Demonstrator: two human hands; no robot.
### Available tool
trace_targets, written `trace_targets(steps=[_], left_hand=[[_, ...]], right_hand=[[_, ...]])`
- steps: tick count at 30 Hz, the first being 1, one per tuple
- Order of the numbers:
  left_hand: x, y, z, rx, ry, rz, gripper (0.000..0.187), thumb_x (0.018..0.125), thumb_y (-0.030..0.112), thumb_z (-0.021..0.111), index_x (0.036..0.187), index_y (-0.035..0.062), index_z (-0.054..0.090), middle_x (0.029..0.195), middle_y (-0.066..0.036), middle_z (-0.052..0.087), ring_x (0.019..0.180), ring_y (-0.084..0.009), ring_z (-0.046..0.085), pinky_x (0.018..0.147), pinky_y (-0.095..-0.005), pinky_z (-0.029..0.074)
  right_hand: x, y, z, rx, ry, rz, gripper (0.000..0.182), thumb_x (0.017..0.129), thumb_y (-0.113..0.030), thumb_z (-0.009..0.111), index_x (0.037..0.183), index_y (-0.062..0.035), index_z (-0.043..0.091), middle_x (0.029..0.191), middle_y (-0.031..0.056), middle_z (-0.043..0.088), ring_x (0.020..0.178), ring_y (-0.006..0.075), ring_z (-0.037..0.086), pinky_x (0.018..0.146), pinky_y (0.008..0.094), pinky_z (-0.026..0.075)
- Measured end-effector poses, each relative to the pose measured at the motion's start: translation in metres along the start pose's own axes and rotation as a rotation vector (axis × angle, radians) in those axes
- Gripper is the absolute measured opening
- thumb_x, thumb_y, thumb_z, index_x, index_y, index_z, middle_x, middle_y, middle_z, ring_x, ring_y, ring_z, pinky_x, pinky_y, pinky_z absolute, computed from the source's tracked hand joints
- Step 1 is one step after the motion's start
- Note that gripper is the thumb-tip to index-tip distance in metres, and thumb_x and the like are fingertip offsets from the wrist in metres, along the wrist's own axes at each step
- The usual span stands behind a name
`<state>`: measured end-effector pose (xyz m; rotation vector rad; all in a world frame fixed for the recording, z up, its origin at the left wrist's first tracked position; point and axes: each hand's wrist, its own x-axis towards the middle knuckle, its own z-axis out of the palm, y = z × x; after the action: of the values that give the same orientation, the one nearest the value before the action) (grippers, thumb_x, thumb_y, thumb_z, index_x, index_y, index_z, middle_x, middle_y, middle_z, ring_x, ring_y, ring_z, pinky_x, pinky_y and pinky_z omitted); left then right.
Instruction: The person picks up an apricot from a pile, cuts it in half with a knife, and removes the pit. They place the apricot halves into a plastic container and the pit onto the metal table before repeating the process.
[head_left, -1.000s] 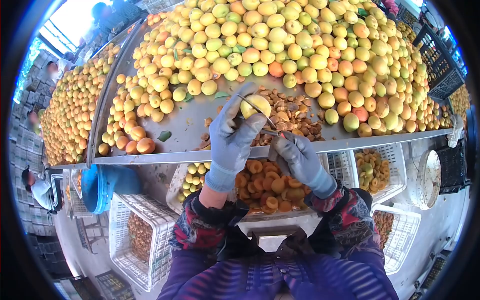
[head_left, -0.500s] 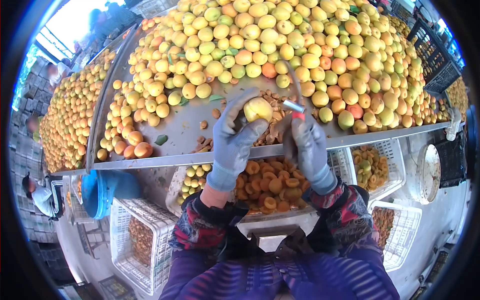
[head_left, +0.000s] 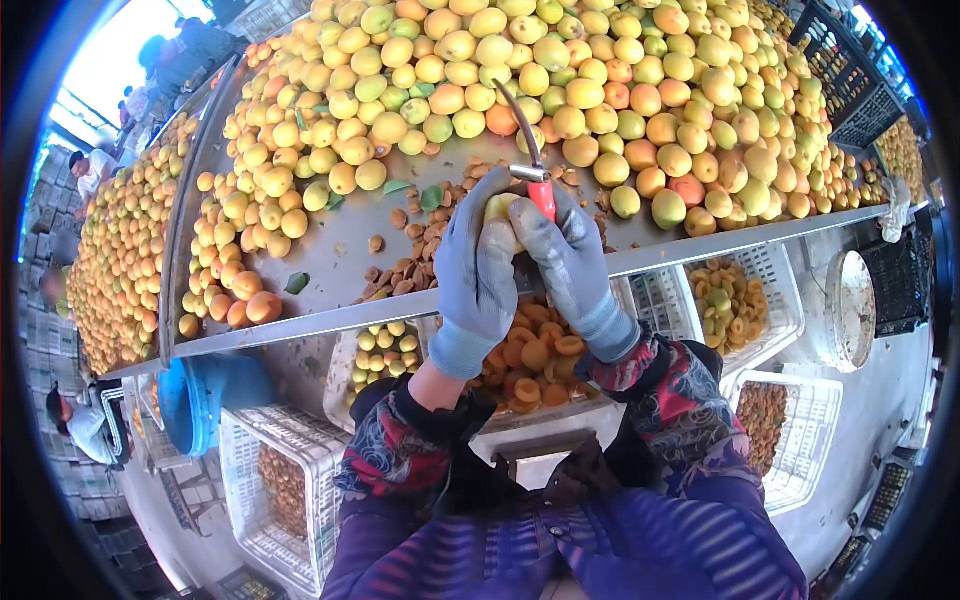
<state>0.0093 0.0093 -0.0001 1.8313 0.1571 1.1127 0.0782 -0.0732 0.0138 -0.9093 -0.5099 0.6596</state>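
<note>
My gloved left hand [head_left: 478, 270] is closed around a yellow apricot [head_left: 500, 208], mostly hidden by the fingers. My gloved right hand [head_left: 572, 262] grips a curved knife [head_left: 541, 194] by its red handle and presses against the apricot from the right. The blade points up and away, above the metal collar. Both hands meet over the near edge of the metal table [head_left: 340, 250]. Brown apricot pits [head_left: 425, 240] are scattered beside and beyond them. Under my wrists, halved orange apricots [head_left: 530, 355] fill a container.
Whole apricots [head_left: 600, 90] are heaped across the table. Below stand a crate of small yellow-green fruit [head_left: 385, 350], a crate of halves [head_left: 730, 305], white crates with pits [head_left: 285, 490], a blue bucket [head_left: 190, 405] and a white bucket [head_left: 850, 310]. A person [head_left: 88, 425] sits at far left.
My hands have come together around the apricot, and the right hand has moved left to it with the knife. The view has shifted slightly.
</note>
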Motion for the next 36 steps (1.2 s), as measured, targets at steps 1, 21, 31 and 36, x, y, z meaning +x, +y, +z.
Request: trace_targets(steps=[1,21,31,36], left_hand=[[-0.002,0.002,0.002,0.0,-0.001,-0.002,0.035,0.097,0.019,0.041,0.122,-0.0036,0.051,0.105,-0.017,0.06,0.096,-0.0263,0.059,0.087,-0.0342,0.044],[0.0,0.011,-0.016,-0.814,-0.095,-0.908,0.056,0.092,0.058,0.04,0.099,0.0054,0.059,0.072,-0.003,0.06,0.056,-0.0099,0.051,0.049,-0.0217,0.038],[0.007,0.018,-0.017,-0.686,-0.081,-0.829,0.036,0.083,0.007,0.066,0.117,0.0009,0.056,0.093,-0.008,0.064,0.069,-0.0152,0.065,0.061,-0.0231,0.054],[0.007,0.025,-0.017,-0.679,0.012,-0.828,0.037,0.081,0.004,0.069,0.116,-0.0013,0.057,0.094,-0.008,0.064,0.077,-0.0158,0.065,0.07,-0.0251,0.056]], right_hand=[[0.0,0.001,0.0,0.001,0.001,0.002,0.016,0.091,-0.014,0.06,0.101,-0.0025,0.056,0.085,-0.0055,0.053,0.076,0.0002,0.045,0.065,0.0172,0.039],[0.007,-0.009,-0.023,-0.021,-0.075,0.232,0.032,0.092,-0.036,0.055,0.087,-0.0043,0.058,0.063,0.0033,0.06,0.049,0.0104,0.059,0.04,0.0187,0.039],[0.0,0.001,-0.03,-0.188,-0.004,0.121,0.041,0.093,-0.044,0.05,0.089,-0.0032,0.056,0.059,0.0038,0.058,0.043,0.0085,0.05,0.037,0.0177,0.034],[-0.001,-0.009,-0.026,-0.184,-0.069,0.148,0.035,0.093,-0.037,0.052,0.095,-0.0032,0.057,0.063,0.0022,0.057,0.042,0.0063,0.048,0.036,0.0181,0.034]])
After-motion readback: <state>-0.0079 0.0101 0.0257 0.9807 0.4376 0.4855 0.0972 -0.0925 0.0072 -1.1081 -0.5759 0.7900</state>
